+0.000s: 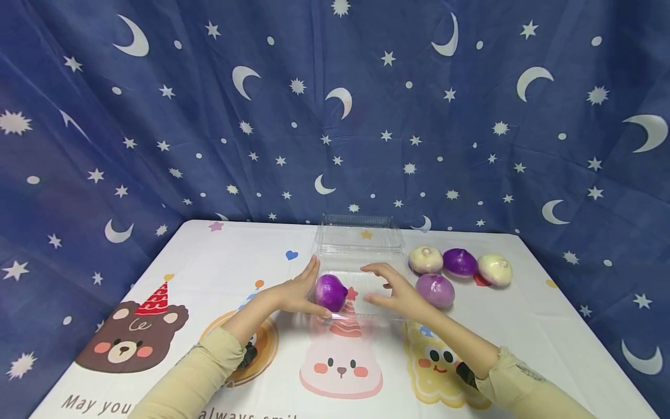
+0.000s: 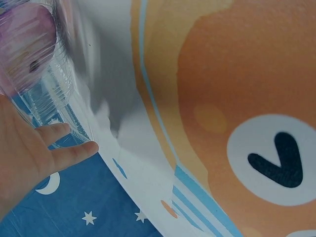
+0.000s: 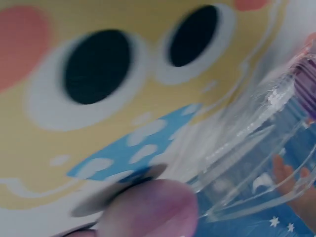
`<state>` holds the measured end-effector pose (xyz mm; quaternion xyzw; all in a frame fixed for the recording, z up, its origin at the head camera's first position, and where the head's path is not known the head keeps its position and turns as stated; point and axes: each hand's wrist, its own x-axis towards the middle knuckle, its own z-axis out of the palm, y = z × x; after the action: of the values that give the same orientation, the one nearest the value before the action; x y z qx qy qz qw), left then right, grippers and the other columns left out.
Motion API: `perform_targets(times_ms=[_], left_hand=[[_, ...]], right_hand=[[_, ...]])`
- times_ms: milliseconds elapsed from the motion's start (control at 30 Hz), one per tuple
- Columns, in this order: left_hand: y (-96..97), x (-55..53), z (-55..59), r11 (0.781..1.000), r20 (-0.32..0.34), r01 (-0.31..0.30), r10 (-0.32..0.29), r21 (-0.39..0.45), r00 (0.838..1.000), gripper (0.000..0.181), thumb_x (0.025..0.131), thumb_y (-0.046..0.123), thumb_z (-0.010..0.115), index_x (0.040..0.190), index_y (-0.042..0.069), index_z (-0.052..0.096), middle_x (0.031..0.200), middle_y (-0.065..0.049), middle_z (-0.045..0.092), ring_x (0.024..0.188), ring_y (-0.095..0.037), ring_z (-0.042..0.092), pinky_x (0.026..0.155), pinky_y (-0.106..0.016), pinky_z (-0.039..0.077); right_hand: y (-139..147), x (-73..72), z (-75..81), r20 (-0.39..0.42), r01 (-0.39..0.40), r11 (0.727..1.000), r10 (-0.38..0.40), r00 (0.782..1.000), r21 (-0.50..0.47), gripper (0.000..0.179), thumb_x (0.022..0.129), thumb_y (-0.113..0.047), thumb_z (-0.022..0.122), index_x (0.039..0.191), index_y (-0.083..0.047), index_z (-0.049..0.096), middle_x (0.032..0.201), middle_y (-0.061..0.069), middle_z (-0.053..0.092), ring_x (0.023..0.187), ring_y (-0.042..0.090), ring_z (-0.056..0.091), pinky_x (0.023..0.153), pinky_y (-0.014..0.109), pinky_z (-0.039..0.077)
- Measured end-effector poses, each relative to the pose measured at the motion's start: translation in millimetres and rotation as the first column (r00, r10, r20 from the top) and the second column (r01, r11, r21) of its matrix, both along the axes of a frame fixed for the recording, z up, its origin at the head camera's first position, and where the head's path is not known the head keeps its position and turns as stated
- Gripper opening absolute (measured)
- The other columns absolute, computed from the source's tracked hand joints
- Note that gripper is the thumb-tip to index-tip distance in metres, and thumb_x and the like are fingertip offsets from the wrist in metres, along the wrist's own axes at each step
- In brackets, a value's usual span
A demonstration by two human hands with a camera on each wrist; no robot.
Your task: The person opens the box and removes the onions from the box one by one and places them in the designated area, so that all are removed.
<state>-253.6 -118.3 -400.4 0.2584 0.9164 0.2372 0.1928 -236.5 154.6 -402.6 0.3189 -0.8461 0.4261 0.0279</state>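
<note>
A clear plastic box lies on the table with its lid folded open at the back and its base in front. A purple onion sits in the left end of the base. My left hand rests at the box's left side, fingers extended and thumb near the front edge beside that onion. Over the base's right part is my right hand, its fingers loosely bent, thumb and fingertips apart with nothing between them. In the right wrist view, a light purple onion lies beside the clear plastic.
To the right of the box, a white onion, a dark purple onion and another pale onion form a row behind the light purple onion. A printed white cloth covers the table. A blue curtain hangs behind.
</note>
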Motion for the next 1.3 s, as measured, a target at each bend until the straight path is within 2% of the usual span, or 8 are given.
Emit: perform_targets(times_ms=[133,267,500,767,933,1067,1200,1300], left_hand=[[0.5,0.1,1.8,1.0,-0.001,0.004,-0.004,0.002,1.0,0.126,0.073,0.061,0.069,0.148,-0.002,-0.01,0.155,-0.018,-0.021,0.144,-0.041,0.007,0.114,-0.053,0.024],[0.8,-0.1,2.2,1.0,0.0,0.004,-0.004,-0.001,1.0,0.125,0.074,0.061,0.069,0.148,-0.003,-0.009,0.155,-0.018,-0.02,0.144,-0.041,0.006,0.114,-0.054,0.024],[1.8,-0.1,1.8,1.0,0.001,0.004,-0.004,0.0,1.0,0.125,0.073,0.061,0.069,0.148,-0.003,-0.009,0.155,-0.019,-0.02,0.144,-0.041,0.007,0.113,-0.054,0.024],[1.0,0.5,4.0,1.0,0.004,0.0,0.0,-0.008,1.0,0.124,0.074,0.059,0.07,0.148,-0.002,-0.009,0.155,-0.019,-0.02,0.144,-0.04,0.004,0.114,-0.054,0.023],[0.0,-0.1,3.5,1.0,0.0,0.004,-0.004,-0.007,1.0,0.124,0.074,0.059,0.069,0.148,-0.003,-0.009,0.155,-0.019,-0.02,0.144,-0.04,0.005,0.114,-0.054,0.024],[-0.8,0.0,2.8,1.0,0.001,0.004,-0.004,-0.013,1.0,0.125,0.074,0.06,0.069,0.148,-0.003,-0.009,0.155,-0.02,-0.02,0.144,-0.04,0.003,0.115,-0.053,0.023],[-1.2,0.7,2.5,1.0,0.004,0.003,-0.003,-0.002,1.0,0.127,0.073,0.061,0.07,0.148,-0.004,-0.009,0.155,-0.021,-0.02,0.144,-0.041,0.002,0.114,-0.054,0.022],[-0.7,1.3,2.4,1.0,0.004,0.003,-0.003,0.002,1.0,0.127,0.073,0.061,0.069,0.148,-0.004,-0.009,0.155,-0.021,-0.02,0.144,-0.041,0.002,0.114,-0.055,0.023]], right_hand=[[-10.0,-1.7,-1.7,0.017,-0.045,0.997,0.044,0.999,0.058,0.063,0.08,-0.014,0.074,0.135,-0.005,0.045,0.139,0.02,0.043,0.13,0.041,0.039,0.1,0.063,0.038],[-18.9,-5.5,-5.2,0.025,-0.071,0.993,0.069,0.997,0.095,0.07,0.078,-0.013,0.075,0.139,-0.005,0.041,0.144,0.024,0.039,0.135,0.044,0.032,0.106,0.063,0.031],[-28.5,-10.9,-5.6,0.133,-0.062,0.994,0.049,0.99,0.095,0.073,0.082,-0.019,0.072,0.143,-0.006,0.036,0.148,0.026,0.031,0.138,0.047,0.025,0.106,0.067,0.027],[-37.5,-16.9,-2.1,0.228,-0.064,0.996,0.047,0.973,0.065,0.074,0.083,-0.019,0.071,0.144,-0.004,0.033,0.148,0.023,0.033,0.137,0.044,0.029,0.11,0.061,0.027],[-43.8,-19.1,-4.9,0.333,-0.073,0.996,0.049,0.942,0.06,0.076,0.084,-0.021,0.071,0.146,-0.004,0.03,0.15,0.024,0.028,0.134,0.047,0.03,0.109,0.06,0.029],[-49.7,-19.3,-6.1,0.404,-0.067,0.996,0.041,0.914,0.05,0.077,0.084,-0.023,0.072,0.146,-0.006,0.029,0.149,0.025,0.027,0.129,0.05,0.038,0.105,0.057,0.037],[-54.5,-18.7,-7.0,0.487,-0.062,0.998,0.047,0.872,0.014,0.075,0.085,-0.022,0.07,0.145,-0.006,0.029,0.146,0.028,0.029,0.122,0.048,0.047,0.093,0.049,0.051],[-58.4,-17.8,-7.9,0.532,-0.047,0.999,0.045,0.845,-0.011,0.073,0.085,-0.02,0.07,0.144,-0.006,0.03,0.143,0.029,0.033,0.113,0.04,0.056,0.081,0.042,0.057]])
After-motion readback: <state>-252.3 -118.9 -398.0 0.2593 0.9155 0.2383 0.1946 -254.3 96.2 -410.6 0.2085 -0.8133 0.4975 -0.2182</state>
